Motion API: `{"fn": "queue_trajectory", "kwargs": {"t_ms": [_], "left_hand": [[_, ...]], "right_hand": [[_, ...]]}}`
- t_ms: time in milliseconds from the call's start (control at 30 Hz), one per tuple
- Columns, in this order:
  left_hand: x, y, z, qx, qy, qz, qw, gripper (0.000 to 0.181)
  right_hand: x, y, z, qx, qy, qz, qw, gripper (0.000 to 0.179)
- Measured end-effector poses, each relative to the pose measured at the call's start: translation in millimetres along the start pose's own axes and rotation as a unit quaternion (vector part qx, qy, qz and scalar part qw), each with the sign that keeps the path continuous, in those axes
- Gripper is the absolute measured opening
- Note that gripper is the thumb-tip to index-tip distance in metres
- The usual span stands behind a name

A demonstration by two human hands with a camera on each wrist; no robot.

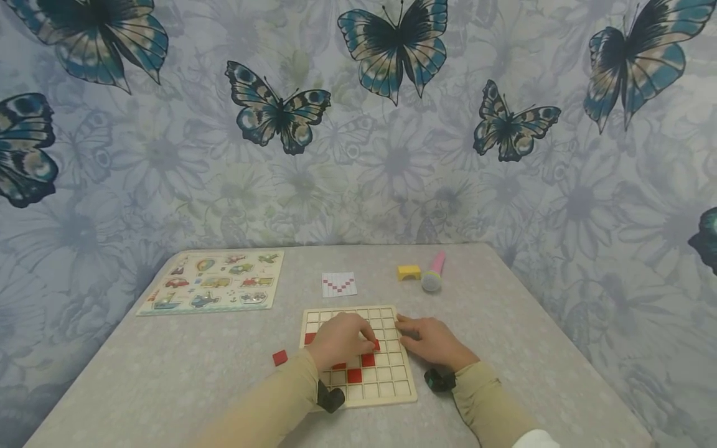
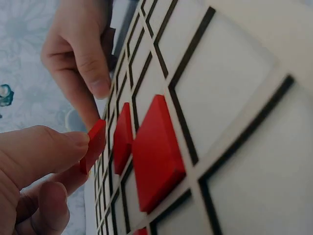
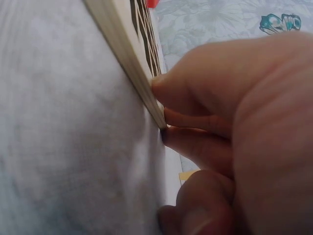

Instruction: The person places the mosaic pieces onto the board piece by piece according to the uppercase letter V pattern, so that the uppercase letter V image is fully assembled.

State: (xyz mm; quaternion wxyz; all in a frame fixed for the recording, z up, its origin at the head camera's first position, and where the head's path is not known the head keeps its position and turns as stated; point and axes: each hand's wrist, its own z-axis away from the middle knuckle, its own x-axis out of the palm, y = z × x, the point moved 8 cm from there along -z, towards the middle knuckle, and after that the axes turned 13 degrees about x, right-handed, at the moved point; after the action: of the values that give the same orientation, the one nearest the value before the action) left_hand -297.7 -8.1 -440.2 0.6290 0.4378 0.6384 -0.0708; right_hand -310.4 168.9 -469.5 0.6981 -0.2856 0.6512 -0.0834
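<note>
My left hand pinches a small red square tile between thumb and fingers, over the right half of a wooden grid board. Other red tiles lie in the board's squares, among them a red tile toward the front and a red tile behind it; my left hand hides part of the grid. My right hand rests at the board's right side. In the right wrist view, its thumb and fingertips touch the board's edge.
One loose red tile lies on the table left of the board. Behind the board are a small pattern card, a yellow block and a pink toy microphone. A vehicle picture board lies at the back left.
</note>
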Motion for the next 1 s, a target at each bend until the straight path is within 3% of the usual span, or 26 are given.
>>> {"fn": "queue_trajectory", "kwargs": {"t_ms": [200,433,733,867,1000], "left_hand": [[10.3,3.5,-8.7,0.004,-0.025,-0.003,0.9997,0.004],[12.3,4.5,-13.6,0.015,-0.027,-0.016,0.9994,0.004],[14.0,6.7,-14.8,0.021,-0.022,0.0,0.9995,0.004],[5.3,5.6,-6.2,0.02,-0.01,0.006,0.9997,0.008],[-17.4,-4.6,19.6,0.018,0.024,-0.011,0.9995,0.019]], "right_hand": [[-0.8,1.2,0.2,-0.005,-0.002,0.011,0.9999,0.039],[-2.3,0.9,-2.7,-0.005,-0.002,0.012,0.9999,0.04],[-1.7,1.2,-3.8,-0.003,-0.005,0.01,0.9999,0.039],[-1.1,0.5,-3.3,0.0,-0.006,0.007,1.0,0.04],[0.0,1.2,-3.4,0.009,-0.005,-0.003,0.9999,0.039]]}}
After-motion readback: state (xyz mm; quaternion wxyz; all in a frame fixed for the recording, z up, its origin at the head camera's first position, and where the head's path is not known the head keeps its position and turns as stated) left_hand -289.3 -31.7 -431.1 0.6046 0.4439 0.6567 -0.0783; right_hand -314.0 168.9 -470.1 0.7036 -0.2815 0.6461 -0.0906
